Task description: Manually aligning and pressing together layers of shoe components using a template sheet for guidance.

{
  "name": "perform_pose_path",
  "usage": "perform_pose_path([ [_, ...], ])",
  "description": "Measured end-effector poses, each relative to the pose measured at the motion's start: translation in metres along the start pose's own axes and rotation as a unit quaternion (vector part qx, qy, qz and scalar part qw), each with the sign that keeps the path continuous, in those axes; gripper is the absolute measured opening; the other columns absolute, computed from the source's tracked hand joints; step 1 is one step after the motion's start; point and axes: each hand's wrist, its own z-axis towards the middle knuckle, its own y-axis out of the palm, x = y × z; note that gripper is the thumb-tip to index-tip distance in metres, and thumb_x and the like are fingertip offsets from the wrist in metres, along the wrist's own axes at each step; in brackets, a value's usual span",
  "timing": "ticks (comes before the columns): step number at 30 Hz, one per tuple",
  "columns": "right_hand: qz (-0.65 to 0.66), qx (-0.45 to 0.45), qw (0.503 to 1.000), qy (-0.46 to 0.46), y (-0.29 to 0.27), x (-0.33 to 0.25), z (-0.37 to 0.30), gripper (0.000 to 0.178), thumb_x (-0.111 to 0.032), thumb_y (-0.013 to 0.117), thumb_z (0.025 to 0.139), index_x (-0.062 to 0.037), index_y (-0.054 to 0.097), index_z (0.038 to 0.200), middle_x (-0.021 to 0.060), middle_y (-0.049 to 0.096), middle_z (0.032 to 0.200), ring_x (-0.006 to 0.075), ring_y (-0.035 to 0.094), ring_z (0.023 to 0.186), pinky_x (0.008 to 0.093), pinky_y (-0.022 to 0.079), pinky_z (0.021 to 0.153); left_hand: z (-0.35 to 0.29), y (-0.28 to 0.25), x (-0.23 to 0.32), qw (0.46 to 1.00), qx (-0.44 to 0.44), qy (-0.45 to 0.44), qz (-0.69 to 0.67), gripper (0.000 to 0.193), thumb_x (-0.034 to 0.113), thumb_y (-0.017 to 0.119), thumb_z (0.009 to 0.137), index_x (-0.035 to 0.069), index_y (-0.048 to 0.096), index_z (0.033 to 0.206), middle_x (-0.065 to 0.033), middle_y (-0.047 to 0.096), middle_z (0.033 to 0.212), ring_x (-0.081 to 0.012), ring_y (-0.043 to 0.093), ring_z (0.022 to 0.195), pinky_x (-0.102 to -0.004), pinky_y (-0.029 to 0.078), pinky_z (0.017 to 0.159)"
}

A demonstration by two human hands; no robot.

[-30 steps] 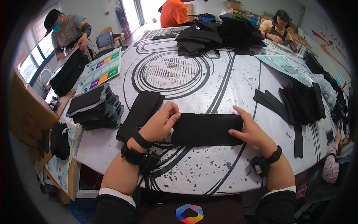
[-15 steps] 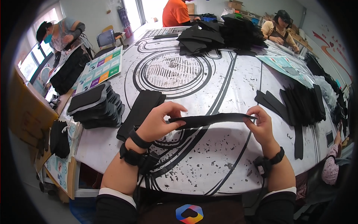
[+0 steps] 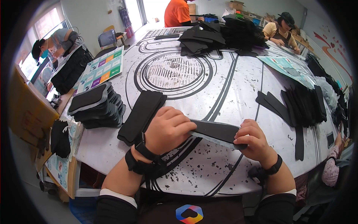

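Note:
Between my two hands I hold a long black fabric strip (image 3: 216,130) with a grey edge along its near side. My left hand (image 3: 167,128) is closed on its left end, back of the hand up. At the other end, my right hand (image 3: 253,140) pinches the strip between thumb and fingers. The strip is slightly tilted, its broad black face showing, held over the white table. Just left of my left hand lies a small pile of similar black strips (image 3: 140,115). Farther left stands a stack of black and grey pads (image 3: 97,104).
More black strips (image 3: 302,106) lie fanned out at the right. A big heap of black pieces (image 3: 223,35) covers the far side of the table (image 3: 209,171). Printed sheets (image 3: 285,67) lie near both sides. Several people work around the table, one in an orange shirt (image 3: 175,13).
The strip has turned from edge-on to show its broad face and grey edge. Both hands have come lower and nearer; the left hand has rolled back-up. The person at left bends lower.

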Motion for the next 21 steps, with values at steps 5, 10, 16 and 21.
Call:
perform_pose_path([
  [5, 0.013, -0.001, 1.0, 0.005, 0.004, 0.003, -0.0009, 0.026, 0.002, 0.069, 0.063, -0.0098, 0.058, 0.083, 0.0029, 0.057, 0.084, 0.0243, 0.053, 0.077, 0.0384, 0.044, 0.076, -0.0022, 0.0002, 0.0129, 0.999, -0.023, 0.023, -0.026, 0.021, 0.005, 0.071, 0.063, 0.012, 0.065, 0.082, 0.0013, 0.06, 0.079, -0.0174, 0.059, 0.074, -0.0286, 0.047, 0.067],
  [10, 0.027, 0.006, 1.0, 0.009, 0.0058, 0.0051, -0.0016, 0.026, 0.002, 0.07, 0.064, -0.0098, 0.058, 0.084, 0.0033, 0.058, 0.084, 0.0246, 0.054, 0.076, 0.038, 0.044, 0.075, -0.0029, -0.0013, 0.007, 0.998, -0.057, -0.011, -0.034, 0.015, 0.01, 0.068, 0.068, 0.011, 0.062, 0.082, 0.001, 0.059, 0.077, -0.0173, 0.058, 0.07, -0.0301, 0.045, 0.064],
  [16, 0.031, 0.013, 0.999, 0.02, 0.0064, 0.0046, -0.0033, 0.027, 0.003, 0.069, 0.062, -0.0098, 0.059, 0.084, 0.0034, 0.058, 0.084, 0.0248, 0.053, 0.076, 0.0378, 0.044, 0.075, -0.0059, -0.001, 0.0057, 0.996, -0.075, -0.023, -0.049, 0.024, 0.005, 0.07, 0.063, 0.012, 0.064, 0.085, 0.0007, 0.059, 0.079, -0.0182, 0.058, 0.072, -0.0286, 0.046, 0.066],
  [21, 0.04, 0.013, 0.999, 0.027, 0.0063, 0.0061, -0.0057, 0.031, 0.006, 0.07, 0.06, -0.0093, 0.059, 0.084, 0.004, 0.058, 0.084, 0.025, 0.053, 0.077, 0.037, 0.043, 0.073, -0.0067, 0.0002, 0.0044, 0.996, -0.083, -0.022, -0.035, 0.023, 0.005, 0.07, 0.063, 0.012, 0.064, 0.085, 0.0004, 0.057, 0.075, -0.0186, 0.058, 0.07, -0.0291, 0.046, 0.064],
])
